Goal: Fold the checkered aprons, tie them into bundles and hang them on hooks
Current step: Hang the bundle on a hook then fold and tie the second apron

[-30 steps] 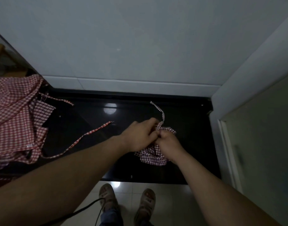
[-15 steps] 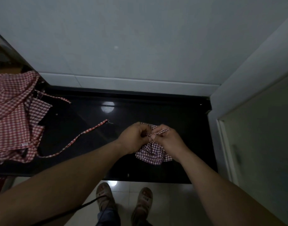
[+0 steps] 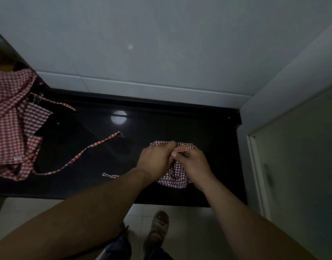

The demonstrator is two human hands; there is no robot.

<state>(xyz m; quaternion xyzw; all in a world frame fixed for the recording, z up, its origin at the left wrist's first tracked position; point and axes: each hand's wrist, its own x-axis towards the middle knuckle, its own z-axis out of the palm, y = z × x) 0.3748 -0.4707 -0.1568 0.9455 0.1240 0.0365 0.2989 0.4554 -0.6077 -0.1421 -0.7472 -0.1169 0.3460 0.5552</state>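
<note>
Bundle, crumpled red-white check, sits on black counter near right end. My left hand grips bundle top, fingers curled; my right hand pinches thin strap above it. Loose pile lies far left.

The long strap that stood up past the knuckles toward the wall a second ago is gone from there. Only a short stretch of strap shows now, pinched between thumb and forefinger of the right hand and drawn flat over the top of the bundle. The left hand curls into a tighter fist on the bundle's left side, its thumb tip up beside the right fingertips. A loose strap end now lies on the black counter left of the left forearm (nothing showed there before)
</note>
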